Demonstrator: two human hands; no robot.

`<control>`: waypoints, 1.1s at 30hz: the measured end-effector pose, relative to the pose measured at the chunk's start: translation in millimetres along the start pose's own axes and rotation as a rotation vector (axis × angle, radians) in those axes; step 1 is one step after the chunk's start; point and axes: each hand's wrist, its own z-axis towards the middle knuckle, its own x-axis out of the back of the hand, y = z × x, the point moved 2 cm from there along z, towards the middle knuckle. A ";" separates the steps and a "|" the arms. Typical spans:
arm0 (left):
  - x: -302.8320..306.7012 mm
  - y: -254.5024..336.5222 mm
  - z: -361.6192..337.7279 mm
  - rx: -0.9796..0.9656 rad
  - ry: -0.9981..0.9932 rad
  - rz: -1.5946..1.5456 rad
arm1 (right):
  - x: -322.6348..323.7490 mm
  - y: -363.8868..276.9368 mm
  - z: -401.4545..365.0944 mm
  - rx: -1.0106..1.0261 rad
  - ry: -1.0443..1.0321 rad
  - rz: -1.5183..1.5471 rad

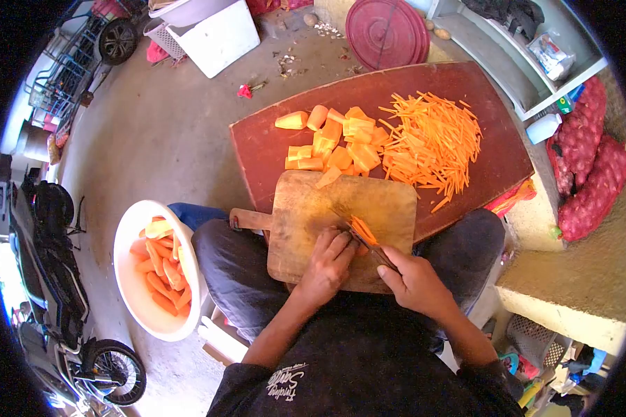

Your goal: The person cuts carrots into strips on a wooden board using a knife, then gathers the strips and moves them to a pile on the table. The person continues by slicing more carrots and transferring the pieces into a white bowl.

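My right hand (419, 281) is wrapped round the dark handle of a knife (384, 259), whose blade points up and left over the wooden cutting board (299, 243). Beside the blade, my left hand (328, 263) has its fingers curled down on a piece of carrot (361, 249), mostly hidden under the fingers and knife. Cut carrot strips (364, 229) lie against the blade's far side. A thin carrot slice (328, 176) rests at the board's far edge. Beyond the board, carrot chunks (360, 154) and a heap of carrot sticks (435, 142) sit on a red-brown tabletop (497, 142).
On my left stands a white basin (123, 278) holding peeled carrots (161, 267). A motorcycle (55, 299) is farther left. Red net sacks (595, 187) lie on the right, near a pale shelf (490, 66). A round red lid (386, 31) leans behind the tabletop.
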 end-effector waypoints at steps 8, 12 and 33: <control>-6.0 -4.9 -5.9 -0.004 -0.007 -0.034 | 6.5 -13.6 -19.8 -0.135 -0.091 -0.005; -3.1 -2.9 -1.7 0.014 -0.011 -0.073 | -8.9 -5.0 -4.7 -0.057 -0.053 -0.103; -2.6 -6.1 -13.0 0.018 0.050 0.057 | -9.3 -13.3 -9.0 -0.020 -0.005 -0.109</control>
